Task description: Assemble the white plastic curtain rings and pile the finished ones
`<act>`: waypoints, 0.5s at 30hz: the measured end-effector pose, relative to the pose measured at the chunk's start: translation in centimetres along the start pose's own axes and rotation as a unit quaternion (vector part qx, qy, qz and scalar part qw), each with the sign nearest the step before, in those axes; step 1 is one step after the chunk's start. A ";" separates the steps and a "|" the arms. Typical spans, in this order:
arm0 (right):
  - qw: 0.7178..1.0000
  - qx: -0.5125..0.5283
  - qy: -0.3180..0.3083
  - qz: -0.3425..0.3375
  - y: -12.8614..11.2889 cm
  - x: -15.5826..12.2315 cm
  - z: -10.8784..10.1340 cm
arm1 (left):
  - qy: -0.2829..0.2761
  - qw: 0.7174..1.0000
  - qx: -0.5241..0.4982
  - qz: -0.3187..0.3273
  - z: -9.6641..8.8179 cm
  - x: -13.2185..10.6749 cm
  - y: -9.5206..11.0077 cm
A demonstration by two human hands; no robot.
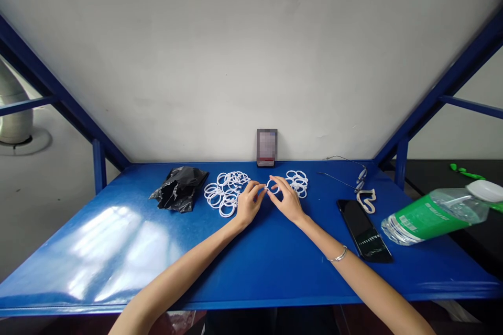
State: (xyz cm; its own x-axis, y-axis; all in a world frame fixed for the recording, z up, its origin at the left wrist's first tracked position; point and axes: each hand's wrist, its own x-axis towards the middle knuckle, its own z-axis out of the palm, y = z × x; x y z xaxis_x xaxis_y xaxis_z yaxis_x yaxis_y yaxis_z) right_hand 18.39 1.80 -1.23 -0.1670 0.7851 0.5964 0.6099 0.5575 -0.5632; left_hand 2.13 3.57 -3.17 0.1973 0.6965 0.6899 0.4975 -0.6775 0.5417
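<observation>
A thin white ring (268, 184), which looks like a hair tie, is held just above the blue table (251, 267) between my two hands. The fingertips of my left hand (250, 203) pinch its left edge, where a small knot or joint seems to be. My right hand (287, 201) is closed around its right side with thumb and fingers. Left of my left hand lies a loose pile of similar white rings (227, 214). A smaller group of white rings (302, 174) rests just beyond my right hand, which partly hides it.
A crumpled black plastic bag (178, 188) lies at the left. A phone with a lit screen (267, 147) leans on the back wall. Toward the right are glasses (360, 180), a cream-coloured band (367, 202), a black phone (364, 231) and a tilted green-labelled bottle (432, 215).
</observation>
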 end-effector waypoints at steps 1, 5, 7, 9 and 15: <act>1.000 -0.004 0.001 0.000 0.0 0.0 0.0 | 0.002 1.000 -0.003 -0.001 0.0 0.0 0.0; 1.000 -0.021 0.004 -0.004 0.0 0.0 0.1 | 0.008 1.000 -0.013 0.003 0.0 0.0 0.0; 1.000 -0.024 0.005 -0.007 -0.1 0.0 0.1 | 0.011 1.000 -0.015 0.007 0.0 0.0 0.0; 0.999 -0.029 0.006 -0.012 -0.2 0.0 0.0 | 0.010 1.000 -0.015 0.010 0.0 0.0 0.0; 0.997 -0.049 0.018 -0.051 -0.4 0.1 -0.2 | 0.008 1.000 -0.002 0.018 -0.1 0.0 0.0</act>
State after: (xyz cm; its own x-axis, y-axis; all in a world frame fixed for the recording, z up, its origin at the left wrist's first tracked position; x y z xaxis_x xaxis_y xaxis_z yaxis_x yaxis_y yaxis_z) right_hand 18.27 1.59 -0.81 -0.2047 0.7141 0.6694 0.6643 0.6036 -0.4408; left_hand 2.06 3.50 -3.10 0.2014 0.6674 0.7169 0.4864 -0.7034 0.5182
